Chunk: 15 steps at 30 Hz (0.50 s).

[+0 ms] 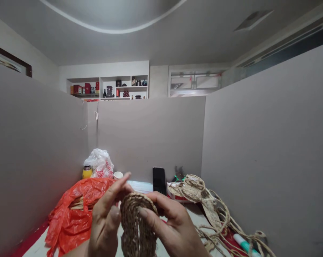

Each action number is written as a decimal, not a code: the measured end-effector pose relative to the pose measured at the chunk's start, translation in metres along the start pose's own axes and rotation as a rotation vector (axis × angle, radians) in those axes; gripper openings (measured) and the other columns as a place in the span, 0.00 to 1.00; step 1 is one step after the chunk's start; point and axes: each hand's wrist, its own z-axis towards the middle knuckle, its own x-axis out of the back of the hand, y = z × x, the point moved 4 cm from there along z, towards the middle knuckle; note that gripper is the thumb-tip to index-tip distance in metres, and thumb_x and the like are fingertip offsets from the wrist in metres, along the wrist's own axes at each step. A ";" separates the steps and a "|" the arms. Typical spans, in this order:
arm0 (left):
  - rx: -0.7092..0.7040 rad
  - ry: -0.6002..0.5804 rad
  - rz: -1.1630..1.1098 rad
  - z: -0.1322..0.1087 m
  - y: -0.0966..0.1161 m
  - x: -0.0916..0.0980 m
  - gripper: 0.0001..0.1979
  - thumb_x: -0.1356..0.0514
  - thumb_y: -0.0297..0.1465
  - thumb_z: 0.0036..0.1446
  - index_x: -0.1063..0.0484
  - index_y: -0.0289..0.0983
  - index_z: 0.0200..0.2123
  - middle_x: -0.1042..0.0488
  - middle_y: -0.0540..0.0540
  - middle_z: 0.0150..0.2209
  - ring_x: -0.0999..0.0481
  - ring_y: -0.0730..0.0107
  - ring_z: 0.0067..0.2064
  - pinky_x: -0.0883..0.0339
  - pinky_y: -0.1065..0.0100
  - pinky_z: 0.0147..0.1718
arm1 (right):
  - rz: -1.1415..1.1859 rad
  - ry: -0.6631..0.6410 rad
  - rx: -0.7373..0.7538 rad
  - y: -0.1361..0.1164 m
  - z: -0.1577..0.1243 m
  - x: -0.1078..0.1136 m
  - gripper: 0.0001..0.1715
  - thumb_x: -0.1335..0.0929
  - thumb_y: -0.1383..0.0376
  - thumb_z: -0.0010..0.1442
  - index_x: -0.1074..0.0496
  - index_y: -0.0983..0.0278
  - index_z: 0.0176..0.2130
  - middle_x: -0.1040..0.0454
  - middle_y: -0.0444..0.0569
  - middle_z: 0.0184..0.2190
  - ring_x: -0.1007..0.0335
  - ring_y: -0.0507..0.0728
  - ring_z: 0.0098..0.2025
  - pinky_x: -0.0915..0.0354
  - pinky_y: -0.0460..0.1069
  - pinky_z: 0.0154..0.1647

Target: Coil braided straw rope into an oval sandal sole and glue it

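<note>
A woven straw piece (136, 223), braided and curved like a small basket, stands upright between my two hands low in the middle of the view. My left hand (105, 223) pinches its left edge, thumb on the weave and fingers raised behind it. My right hand (172, 225) grips its right side, with the thumb pressed on the front.
An orange plastic bag (76, 210) with straw strips lies at the left. A tangle of braided straw cord (204, 200) lies at the right, near a green-and-white marker (244, 244). A black phone (159, 180), a white bag (100, 162), a yellow jar (87, 172) and a cup (118, 175) stand by the grey partition walls.
</note>
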 end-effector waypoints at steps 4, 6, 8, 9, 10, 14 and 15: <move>0.105 0.114 -0.147 0.008 -0.006 0.001 0.27 0.47 0.49 0.57 0.35 0.43 0.56 0.28 0.41 0.50 0.28 0.58 0.45 0.33 0.61 0.44 | 0.149 0.089 -0.106 0.008 0.005 0.004 0.12 0.32 0.56 0.59 0.26 0.63 0.35 0.31 0.42 0.26 0.38 0.51 0.27 0.39 0.45 0.30; 0.171 0.170 -0.152 0.011 -0.008 0.000 0.17 0.45 0.43 0.58 0.29 0.42 0.47 0.26 0.43 0.47 0.28 0.63 0.42 0.34 0.64 0.44 | 0.184 0.118 -0.127 0.014 0.007 0.007 0.15 0.32 0.54 0.58 0.27 0.63 0.35 0.33 0.41 0.25 0.40 0.50 0.26 0.40 0.44 0.28; 0.200 0.253 -0.143 0.014 -0.009 0.003 0.08 0.42 0.37 0.58 0.27 0.39 0.36 0.25 0.47 0.38 0.28 0.69 0.38 0.35 0.69 0.42 | 0.194 0.140 -0.130 0.020 0.010 0.011 0.16 0.32 0.53 0.58 0.29 0.64 0.34 0.33 0.42 0.26 0.41 0.50 0.27 0.41 0.44 0.27; 0.192 0.292 -0.147 0.016 -0.008 0.005 0.07 0.41 0.36 0.58 0.28 0.39 0.33 0.26 0.49 0.34 0.29 0.71 0.36 0.35 0.71 0.41 | 0.192 0.150 -0.128 0.023 0.011 0.013 0.17 0.32 0.52 0.58 0.29 0.64 0.34 0.32 0.42 0.26 0.40 0.51 0.27 0.41 0.44 0.27; 0.170 0.321 -0.161 0.017 -0.006 0.007 0.07 0.40 0.35 0.57 0.28 0.38 0.30 0.28 0.51 0.30 0.30 0.73 0.34 0.36 0.72 0.40 | 0.183 0.164 -0.123 0.025 0.012 0.016 0.17 0.32 0.52 0.58 0.30 0.64 0.34 0.32 0.42 0.26 0.40 0.51 0.28 0.41 0.44 0.28; 0.090 0.345 -0.283 0.022 -0.002 0.012 0.13 0.41 0.35 0.59 0.33 0.38 0.23 0.35 0.54 0.23 0.36 0.75 0.27 0.37 0.74 0.32 | 0.133 0.241 -0.111 0.027 0.014 0.025 0.17 0.31 0.52 0.57 0.30 0.64 0.33 0.31 0.42 0.25 0.38 0.52 0.28 0.41 0.44 0.27; 0.088 0.342 -0.309 0.022 -0.003 0.012 0.15 0.41 0.36 0.59 0.35 0.37 0.21 0.37 0.54 0.21 0.38 0.76 0.25 0.38 0.73 0.29 | 0.130 0.249 -0.110 0.027 0.014 0.026 0.17 0.31 0.52 0.57 0.30 0.64 0.33 0.31 0.42 0.25 0.38 0.51 0.28 0.41 0.44 0.26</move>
